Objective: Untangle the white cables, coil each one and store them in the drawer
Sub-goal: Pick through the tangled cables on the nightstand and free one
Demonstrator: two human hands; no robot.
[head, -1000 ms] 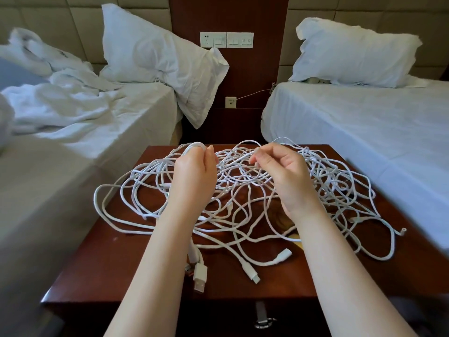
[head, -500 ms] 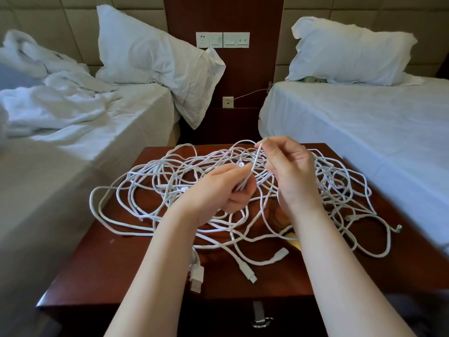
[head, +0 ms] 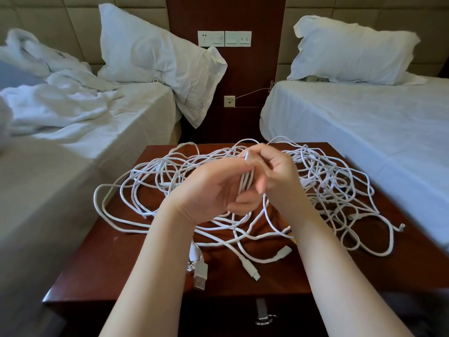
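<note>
Red-brown wooden nightstand (head: 116, 263), glossy on top. Carries a loose tangle of white cables (head: 328, 181) spread over most of the top, loops reaching near the left and right edges. Near the front edge, a USB plug (head: 200, 278) and a slim plug (head: 252, 272); far right, a round-tipped end (head: 400, 227).

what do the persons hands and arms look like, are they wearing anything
Nothing worn that shows. The left hand and the right hand are bare: no gloves, and no rings on the fingers in view. The left forearm and the right forearm are bare down to the picture's lower edge, with no sleeves, watch, bracelet or markings.
</note>
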